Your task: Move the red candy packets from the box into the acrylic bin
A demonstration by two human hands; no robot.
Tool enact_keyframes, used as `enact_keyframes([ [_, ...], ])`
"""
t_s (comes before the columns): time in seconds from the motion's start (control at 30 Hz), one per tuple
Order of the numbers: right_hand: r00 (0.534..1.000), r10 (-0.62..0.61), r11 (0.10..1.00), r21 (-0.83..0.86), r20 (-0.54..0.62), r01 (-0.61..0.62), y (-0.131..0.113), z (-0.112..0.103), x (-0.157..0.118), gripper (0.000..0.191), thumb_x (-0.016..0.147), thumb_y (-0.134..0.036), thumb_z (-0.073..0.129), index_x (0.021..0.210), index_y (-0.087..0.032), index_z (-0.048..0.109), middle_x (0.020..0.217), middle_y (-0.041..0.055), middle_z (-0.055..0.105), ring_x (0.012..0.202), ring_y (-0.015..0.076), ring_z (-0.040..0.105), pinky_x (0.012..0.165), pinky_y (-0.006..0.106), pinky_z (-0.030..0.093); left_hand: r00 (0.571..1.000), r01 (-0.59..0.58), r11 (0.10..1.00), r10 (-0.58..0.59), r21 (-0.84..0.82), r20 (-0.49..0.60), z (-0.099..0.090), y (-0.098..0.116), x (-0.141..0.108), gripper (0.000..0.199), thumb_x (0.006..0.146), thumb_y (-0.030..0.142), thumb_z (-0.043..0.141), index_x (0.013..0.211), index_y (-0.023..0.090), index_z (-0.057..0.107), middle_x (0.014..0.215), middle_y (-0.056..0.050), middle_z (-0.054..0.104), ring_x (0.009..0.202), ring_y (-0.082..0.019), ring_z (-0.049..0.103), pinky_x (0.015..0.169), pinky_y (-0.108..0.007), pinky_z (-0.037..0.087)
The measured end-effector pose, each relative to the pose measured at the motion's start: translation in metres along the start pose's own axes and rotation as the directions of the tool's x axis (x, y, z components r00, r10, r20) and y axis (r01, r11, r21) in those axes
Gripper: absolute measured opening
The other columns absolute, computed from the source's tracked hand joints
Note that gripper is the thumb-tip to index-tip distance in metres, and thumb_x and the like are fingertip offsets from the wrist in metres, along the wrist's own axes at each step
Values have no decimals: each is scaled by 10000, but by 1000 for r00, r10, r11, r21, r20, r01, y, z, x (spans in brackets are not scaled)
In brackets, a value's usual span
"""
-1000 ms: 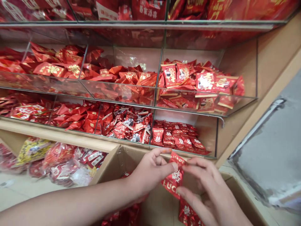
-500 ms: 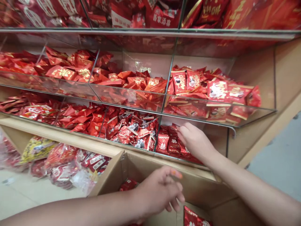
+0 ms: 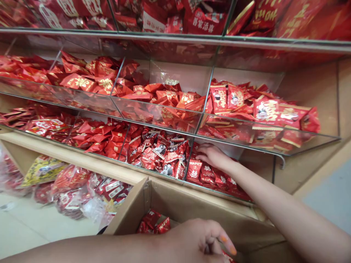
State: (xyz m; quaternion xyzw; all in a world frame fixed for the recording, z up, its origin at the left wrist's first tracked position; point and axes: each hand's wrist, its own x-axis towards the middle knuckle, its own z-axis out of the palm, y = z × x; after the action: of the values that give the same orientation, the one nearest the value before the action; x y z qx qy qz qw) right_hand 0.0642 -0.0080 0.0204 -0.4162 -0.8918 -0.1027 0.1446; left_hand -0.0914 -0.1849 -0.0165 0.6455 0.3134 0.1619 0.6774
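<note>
My right hand (image 3: 212, 156) reaches into the lower right shelf compartment, its fingers stretched out over small red packets (image 3: 195, 170) printed "HAPPY" and a white character. The fingertips lie at the back of the pile, and no packet shows in them. Over an open cardboard box (image 3: 167, 195) hangs my left hand (image 3: 204, 239), loosely bent, index finger extended, with an orange mark on the fingertip. Nothing is visible in its grasp. Inside the box, red packets (image 3: 153, 221) lie at the left, and part of another shows just beyond my left fingers.
Clear dividers split the shelves into compartments of red packets (image 3: 161, 151). A clear front panel (image 3: 263, 137) of the middle shelf stands right above my right hand. Bagged goods (image 3: 71, 186), one yellow (image 3: 44, 170), lie on the floor at left.
My right hand has gone deeper and further left into the compartment, its fingers now flatter on the packets. My left hand has moved lower and to the right over the box.
</note>
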Motion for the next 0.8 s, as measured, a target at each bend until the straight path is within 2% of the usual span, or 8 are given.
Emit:
enact_keyframes([
  [0.23, 998, 62, 998, 15, 16, -63, 3, 4, 6, 286, 689, -350, 613, 908, -173, 559, 906, 72, 597, 816, 189, 543, 690, 267, 384, 1000, 14, 998, -13, 66, -16, 1, -6, -1, 243, 661, 201, 568, 899, 156, 553, 594, 62, 448, 483, -49, 355, 485, -187, 284],
  [0.4, 987, 158, 987, 4, -7, -158, 0, 8, 14, 204, 697, -321, 580, 834, -174, 543, 843, 77, 595, 775, 208, 539, 652, 282, 364, 1000, 6, 995, -8, 97, 15, 1, -4, 0, 171, 680, 180, 545, 846, 151, 576, 608, 50, 463, 511, -52, 382, 500, -183, 291],
  [0.6, 971, 239, 967, 87, 23, -240, 1, 8, 15, 260, 667, -358, 608, 837, -168, 555, 848, 65, 618, 761, 198, 557, 634, 261, 388, 998, -13, 978, -1, 206, 67, -1, 1, -1, 69, 715, 191, 532, 745, 147, 576, 592, 45, 449, 512, -53, 378, 479, -169, 281],
  [0.7, 969, 243, 956, 156, 51, -248, 4, 5, 14, 283, 698, -399, 581, 857, -165, 574, 874, 49, 633, 765, 170, 572, 646, 230, 406, 995, -9, 966, -17, 258, 102, -1, 2, -2, 49, 691, 121, 525, 697, 153, 561, 580, 52, 431, 506, -50, 372, 476, -157, 288],
  [0.8, 969, 243, 949, 194, 48, -248, 6, 3, 15, 341, 723, -405, 558, 955, -155, 574, 964, 65, 627, 834, 182, 572, 690, 238, 413, 989, 4, 961, -46, 277, 143, -1, 4, -3, 150, 645, 17, 490, 677, 155, 539, 587, 56, 425, 507, -48, 374, 474, -144, 293],
])
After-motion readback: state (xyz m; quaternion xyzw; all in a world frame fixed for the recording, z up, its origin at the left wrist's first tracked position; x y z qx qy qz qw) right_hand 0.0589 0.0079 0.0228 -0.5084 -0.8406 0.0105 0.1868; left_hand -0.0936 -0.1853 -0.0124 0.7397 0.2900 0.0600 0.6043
